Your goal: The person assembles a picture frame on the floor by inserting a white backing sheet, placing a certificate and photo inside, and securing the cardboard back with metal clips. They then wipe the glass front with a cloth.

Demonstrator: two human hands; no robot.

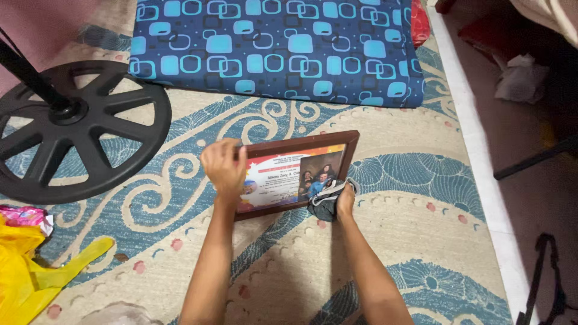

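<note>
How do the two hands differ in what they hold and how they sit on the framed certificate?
The left hand grips the upper left corner of the framed certificate with bare fingers; the right hand presses a dark grey cloth against the lower edge. The left hand sits higher and holds nothing else; the right hand sits lower, wrapped partly in the cloth. Both touch the same brown frame, which lies on the patterned rug.

Bare patterned blue-and-cream carpet (pixel 421 253) lies open right of the brown wooden picture frame (pixel 352 139), while a black spoked fan base (pixel 90 129) crowds its left and a blue square-patterned mattress (pixel 271 48) lies beyond it.
</note>
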